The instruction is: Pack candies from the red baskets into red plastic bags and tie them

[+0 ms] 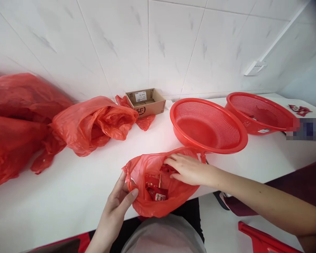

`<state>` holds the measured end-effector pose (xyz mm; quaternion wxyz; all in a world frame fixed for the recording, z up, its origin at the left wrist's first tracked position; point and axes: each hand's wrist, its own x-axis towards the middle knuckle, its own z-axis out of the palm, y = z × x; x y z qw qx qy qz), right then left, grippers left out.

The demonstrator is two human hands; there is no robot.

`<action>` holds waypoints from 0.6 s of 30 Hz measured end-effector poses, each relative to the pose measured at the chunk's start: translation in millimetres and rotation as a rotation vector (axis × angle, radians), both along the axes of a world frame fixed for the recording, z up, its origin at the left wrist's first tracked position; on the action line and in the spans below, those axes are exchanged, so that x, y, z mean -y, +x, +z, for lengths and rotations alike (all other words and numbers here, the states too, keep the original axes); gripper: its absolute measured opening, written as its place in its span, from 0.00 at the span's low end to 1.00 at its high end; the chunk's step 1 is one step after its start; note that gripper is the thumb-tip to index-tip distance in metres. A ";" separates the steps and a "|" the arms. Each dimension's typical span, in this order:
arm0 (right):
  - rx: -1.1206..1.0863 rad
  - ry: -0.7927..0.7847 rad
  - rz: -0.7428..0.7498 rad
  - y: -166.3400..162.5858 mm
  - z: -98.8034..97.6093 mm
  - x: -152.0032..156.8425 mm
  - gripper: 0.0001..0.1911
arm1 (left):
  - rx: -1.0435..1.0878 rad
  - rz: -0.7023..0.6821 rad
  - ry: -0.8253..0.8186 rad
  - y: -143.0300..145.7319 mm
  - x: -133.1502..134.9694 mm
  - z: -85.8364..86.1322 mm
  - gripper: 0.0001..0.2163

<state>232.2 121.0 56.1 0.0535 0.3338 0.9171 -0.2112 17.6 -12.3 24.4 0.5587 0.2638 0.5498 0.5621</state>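
Note:
A red plastic bag (152, 207) lies with its mouth spread at the table's near edge, above my lap. Inside it are small red packets (160, 194), some with printed labels and gold marks. My left hand (118, 198) grips the bag's left rim by a bunched handle, thumb toward the inside. From the right, my right hand (185, 169) reaches into the mouth, fingers bent down over red packets. Whatever lies between its fingertips is hidden.
A red perforated basket (197, 131) stands just beyond the bag, with another red basket (263, 112) behind it to the right. Red plastic bags (81, 123) pile up at left beside a cardboard box (154, 105). Someone's dark sleeve or clothing (292, 186) shows at right.

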 end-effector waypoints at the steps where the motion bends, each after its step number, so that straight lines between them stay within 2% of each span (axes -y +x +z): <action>1: 0.022 0.053 -0.014 1.0 -9.5 1.7 0.29 | -0.007 -0.003 0.003 -0.2 0.4 -1.6 0.32; 3: 0.055 0.124 -0.035 1.8 -24.6 3.4 0.39 | -0.015 -0.006 0.014 -0.3 0.6 -3.7 0.32; 4: 0.056 0.140 -0.043 1.9 -29.5 3.1 0.39 | -0.024 -0.007 0.017 -0.2 0.5 -4.1 0.33; 7: -0.039 0.128 -0.104 4.2 -33.2 -2.4 0.30 | -0.053 -0.001 0.030 0.7 -0.6 -2.7 0.33; 9: -0.184 0.024 -0.161 8.0 -27.6 -7.8 0.23 | -0.051 -0.003 0.055 2.0 -2.4 -0.4 0.35; 13: -0.430 -0.372 -0.194 11.9 -9.3 -10.6 0.19 | -0.054 0.010 0.128 7.8 -10.0 3.4 0.41; 15: -0.481 -0.497 -0.185 8.9 -1.5 -5.9 0.21 | -0.093 0.010 0.162 11.3 -15.9 3.7 0.37; 18: -0.541 -0.562 -0.151 1.0 7.1 4.5 0.23 | -0.238 -0.109 0.189 14.3 -26.4 2.8 0.25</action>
